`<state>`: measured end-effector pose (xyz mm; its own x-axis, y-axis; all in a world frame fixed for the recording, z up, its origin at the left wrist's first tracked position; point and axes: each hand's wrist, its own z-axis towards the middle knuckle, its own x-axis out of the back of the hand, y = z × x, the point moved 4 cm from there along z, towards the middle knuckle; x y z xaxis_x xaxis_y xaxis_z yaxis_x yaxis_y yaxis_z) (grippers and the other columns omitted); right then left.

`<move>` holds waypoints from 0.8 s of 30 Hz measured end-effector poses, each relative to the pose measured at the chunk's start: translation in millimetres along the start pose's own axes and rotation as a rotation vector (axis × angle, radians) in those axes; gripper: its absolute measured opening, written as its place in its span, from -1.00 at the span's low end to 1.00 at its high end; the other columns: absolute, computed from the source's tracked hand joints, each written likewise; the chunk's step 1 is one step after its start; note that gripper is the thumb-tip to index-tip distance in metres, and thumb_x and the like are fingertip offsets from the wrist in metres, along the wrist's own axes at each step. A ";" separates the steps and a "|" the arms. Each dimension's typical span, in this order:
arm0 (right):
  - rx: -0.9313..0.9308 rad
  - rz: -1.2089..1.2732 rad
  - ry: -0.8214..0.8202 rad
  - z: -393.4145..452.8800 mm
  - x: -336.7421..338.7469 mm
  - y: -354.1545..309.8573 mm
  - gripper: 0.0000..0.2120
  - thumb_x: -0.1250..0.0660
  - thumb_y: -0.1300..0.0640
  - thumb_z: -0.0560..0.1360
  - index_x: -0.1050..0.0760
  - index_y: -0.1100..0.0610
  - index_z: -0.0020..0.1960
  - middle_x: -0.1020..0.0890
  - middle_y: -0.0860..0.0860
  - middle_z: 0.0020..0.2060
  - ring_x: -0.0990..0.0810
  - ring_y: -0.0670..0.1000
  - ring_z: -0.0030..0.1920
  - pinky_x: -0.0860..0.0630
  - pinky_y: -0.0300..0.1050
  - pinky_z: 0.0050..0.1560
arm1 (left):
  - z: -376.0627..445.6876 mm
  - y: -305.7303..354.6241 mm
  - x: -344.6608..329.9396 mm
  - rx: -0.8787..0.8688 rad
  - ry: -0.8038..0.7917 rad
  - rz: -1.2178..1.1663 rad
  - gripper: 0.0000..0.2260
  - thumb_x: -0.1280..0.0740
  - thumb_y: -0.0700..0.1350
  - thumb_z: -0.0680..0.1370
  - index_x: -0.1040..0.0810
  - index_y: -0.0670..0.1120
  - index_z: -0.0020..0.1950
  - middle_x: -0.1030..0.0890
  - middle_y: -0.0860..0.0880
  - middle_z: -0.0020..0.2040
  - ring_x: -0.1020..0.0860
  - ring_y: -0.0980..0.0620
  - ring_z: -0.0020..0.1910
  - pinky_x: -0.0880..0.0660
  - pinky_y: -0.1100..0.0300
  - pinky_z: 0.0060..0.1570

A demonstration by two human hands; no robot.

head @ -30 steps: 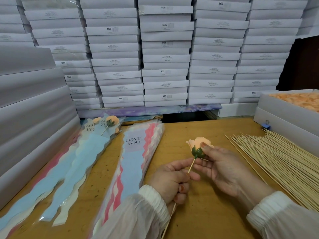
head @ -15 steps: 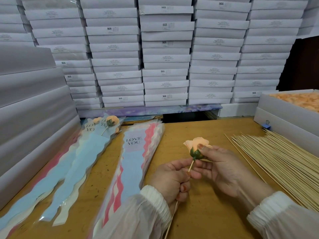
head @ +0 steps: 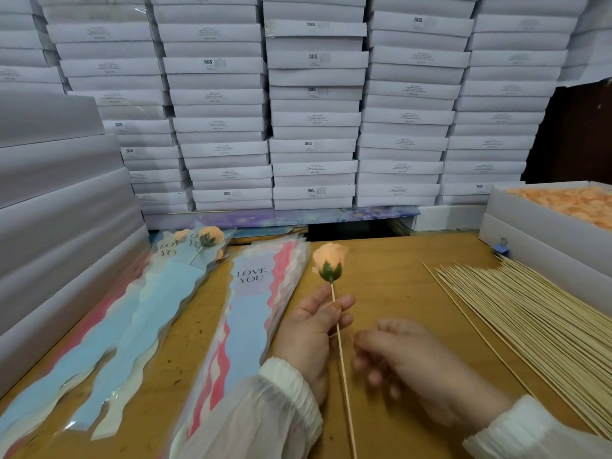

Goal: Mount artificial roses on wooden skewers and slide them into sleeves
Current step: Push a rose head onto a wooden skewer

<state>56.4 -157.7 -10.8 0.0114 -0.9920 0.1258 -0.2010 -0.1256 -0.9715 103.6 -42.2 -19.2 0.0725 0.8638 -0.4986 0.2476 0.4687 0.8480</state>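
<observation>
Here the left hand point(head: 311, 329) pinches a skewer point(head: 341, 366) topped by a peach rose point(head: 329, 260) above the surface point(head: 390, 270); the right hand point(head: 404, 356) hangs loosely curled, holding nothing. Sleeves point(head: 251, 293) read "LOVE YOU"; stacked boxes point(head: 313, 94) read "SGS".

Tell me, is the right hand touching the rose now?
Apart. The head view shows the right hand below the rose, with bare table between them.

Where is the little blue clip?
In the head view, the blue clip sits far right on the wooden table, against the white box, just behind the skewer pile.
</observation>
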 end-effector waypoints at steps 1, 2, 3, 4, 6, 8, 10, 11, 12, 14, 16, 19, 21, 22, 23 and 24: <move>-0.016 -0.022 -0.037 -2.6 -3.5 0.2 -0.85 -0.32 0.15 0.46 -0.52 0.13 -0.28 -0.62 0.06 -0.42 -0.45 -0.06 -0.53 -0.23 -0.28 -0.60 | 0.5 0.7 1.6 -0.001 0.014 -0.001 -0.75 -0.25 -0.29 0.56 -0.53 -0.04 0.17 -0.74 -0.03 -0.12 -0.57 0.05 -0.21 -0.53 0.19 -0.15; -0.026 -0.026 -0.092 -5.3 -7.2 0.4 -0.85 -0.31 0.15 0.46 -0.52 0.12 -0.29 -0.63 0.05 -0.43 -0.44 -0.07 -0.56 -0.21 -0.29 -0.63 | 0.6 1.1 2.3 0.008 0.020 -0.014 -0.76 -0.26 -0.29 0.55 -0.53 -0.04 0.16 -0.74 -0.03 -0.12 -0.58 0.05 -0.22 -0.53 0.19 -0.14; -0.034 -0.023 -0.151 -7.8 -11.2 0.7 -0.84 -0.32 0.15 0.46 -0.52 0.12 -0.29 -0.63 0.06 -0.43 -0.44 -0.08 -0.58 -0.20 -0.31 -0.66 | 0.4 1.5 2.5 0.021 0.019 -0.035 -0.76 -0.27 -0.29 0.55 -0.53 -0.05 0.17 -0.74 -0.04 -0.11 -0.60 0.06 -0.24 -0.52 0.20 -0.16; -0.040 -0.021 -0.199 -9.9 -14.2 1.3 -0.84 -0.32 0.15 0.47 -0.51 0.12 -0.30 -0.64 0.06 -0.43 -0.44 -0.09 -0.59 -0.20 -0.32 -0.68 | 0.0 1.7 2.2 0.031 0.018 -0.053 -0.75 -0.26 -0.29 0.55 -0.53 -0.07 0.18 -0.74 -0.04 -0.11 -0.62 0.07 -0.27 -0.50 0.20 -0.19; -0.047 -0.040 -0.245 -12.8 -17.8 2.8 -0.85 -0.34 0.17 0.47 -0.50 0.12 -0.27 -0.64 0.06 -0.43 -0.46 -0.10 -0.60 -0.21 -0.33 -0.70 | -0.8 1.9 1.7 0.038 0.021 -0.055 -0.75 -0.23 -0.28 0.57 -0.53 -0.06 0.18 -0.74 -0.03 -0.11 -0.65 0.09 -0.29 -0.47 0.21 -0.22; -0.046 -0.065 -0.255 -13.9 -19.4 4.6 -0.87 -0.37 0.18 0.47 -0.49 0.12 -0.25 -0.63 0.05 -0.43 -0.49 -0.09 -0.60 -0.24 -0.32 -0.70 | -1.3 1.3 1.0 0.037 0.011 -0.045 -0.77 -0.22 -0.27 0.58 -0.53 -0.03 0.15 -0.74 -0.01 -0.11 -0.68 0.09 -0.28 -0.45 0.19 -0.21; -0.057 -0.067 -0.279 -14.6 -20.8 6.6 -0.86 -0.39 0.18 0.46 -0.47 0.13 -0.24 -0.61 0.06 -0.44 -0.51 -0.08 -0.59 -0.26 -0.32 -0.71 | -1.0 0.2 0.8 0.038 -0.007 -0.035 -0.79 -0.21 -0.26 0.59 -0.53 -0.01 0.12 -0.74 0.00 -0.10 -0.70 0.10 -0.24 -0.46 0.17 -0.16; -0.066 -0.060 -0.295 -15.1 -21.7 7.1 -0.86 -0.39 0.19 0.47 -0.46 0.15 -0.23 -0.61 0.06 -0.44 -0.52 -0.08 -0.59 -0.27 -0.32 -0.71 | -0.9 -0.3 0.8 0.039 -0.017 -0.028 -0.79 -0.21 -0.25 0.59 -0.53 0.00 0.11 -0.74 0.00 -0.10 -0.70 0.09 -0.21 -0.48 0.14 -0.10; -0.069 -0.050 -0.307 -15.4 -22.2 7.3 -0.87 -0.38 0.21 0.47 -0.46 0.16 -0.22 -0.60 0.06 -0.44 -0.52 -0.08 -0.59 -0.29 -0.32 -0.71 | -0.5 -1.0 1.0 0.041 -0.027 -0.022 -0.79 -0.20 -0.24 0.59 -0.53 -0.01 0.12 -0.74 0.00 -0.09 -0.70 0.07 -0.17 -0.50 0.10 -0.01; -0.054 -0.010 -0.303 -15.2 -22.2 6.0 -0.87 -0.37 0.25 0.48 -0.45 0.19 -0.20 -0.60 0.08 -0.45 -0.53 -0.06 -0.59 -0.32 -0.31 -0.70 | -0.5 -3.2 0.6 0.054 -0.041 -0.023 -0.81 -0.20 -0.24 0.59 -0.52 -0.04 0.14 -0.73 -0.05 -0.08 -0.70 0.01 -0.11 -0.51 0.02 0.12; -0.034 0.032 -0.264 -14.0 -20.2 3.8 -0.88 -0.36 0.27 0.49 -0.44 0.21 -0.19 -0.58 0.09 -0.47 -0.52 -0.05 -0.59 -0.35 -0.30 -0.69 | -2.4 -7.2 0.1 0.079 -0.043 -0.032 -0.83 -0.19 -0.22 0.60 -0.52 -0.11 0.13 -0.73 -0.11 -0.10 -0.70 -0.04 -0.12 -0.57 0.02 0.04; -0.013 0.048 -0.192 -11.3 -15.3 2.6 -0.89 -0.35 0.30 0.49 -0.43 0.23 -0.17 -0.56 0.08 -0.48 -0.51 -0.05 -0.60 -0.35 -0.29 -0.69 | -9.2 -15.6 -1.5 0.121 -0.043 0.028 -0.82 -0.19 -0.20 0.60 -0.57 -0.19 0.07 -0.72 -0.17 -0.12 -0.69 -0.06 -0.18 -0.59 0.11 -0.19; -0.002 0.055 -0.157 -9.5 -12.4 2.2 -0.90 -0.34 0.30 0.50 -0.43 0.24 -0.16 -0.57 0.07 -0.49 -0.49 -0.05 -0.61 -0.35 -0.28 -0.69 | -13.8 -18.8 -2.5 0.116 -0.038 0.093 -0.81 -0.21 -0.20 0.59 -0.59 -0.23 0.00 -0.68 -0.17 -0.22 -0.65 -0.06 -0.32 -0.54 0.18 -0.38; 0.003 0.062 -0.144 -8.8 -11.1 1.8 -0.90 -0.34 0.30 0.50 -0.44 0.24 -0.16 -0.57 0.07 -0.50 -0.49 -0.05 -0.60 -0.35 -0.28 -0.68 | -15.7 -19.3 -2.6 0.114 -0.033 0.111 -0.81 -0.21 -0.20 0.59 -0.59 -0.25 -0.02 -0.65 -0.17 -0.27 -0.61 -0.04 -0.40 -0.49 0.21 -0.47; 0.009 0.072 -0.130 -8.5 -10.2 1.5 -0.90 -0.34 0.29 0.50 -0.45 0.24 -0.17 -0.58 0.07 -0.50 -0.48 -0.05 -0.60 -0.35 -0.27 -0.68 | -17.6 -19.6 -2.9 0.119 -0.032 0.116 -0.81 -0.21 -0.21 0.59 -0.59 -0.26 -0.03 -0.63 -0.18 -0.28 -0.57 -0.02 -0.47 -0.46 0.22 -0.51; 0.017 0.082 -0.115 -8.2 -9.1 1.2 -0.90 -0.34 0.28 0.50 -0.47 0.24 -0.18 -0.58 0.07 -0.50 -0.48 -0.05 -0.61 -0.35 -0.27 -0.68 | -18.9 -19.7 -3.1 0.129 -0.036 0.112 -0.80 -0.20 -0.21 0.59 -0.58 -0.28 0.00 -0.62 -0.20 -0.27 -0.55 0.00 -0.50 -0.45 0.22 -0.51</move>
<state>48.0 -148.7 -11.4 0.1082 -0.9939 0.0228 -0.1893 -0.0431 -0.9810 80.2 -50.7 -31.0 0.1403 0.9013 -0.4099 0.3576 0.3400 0.8698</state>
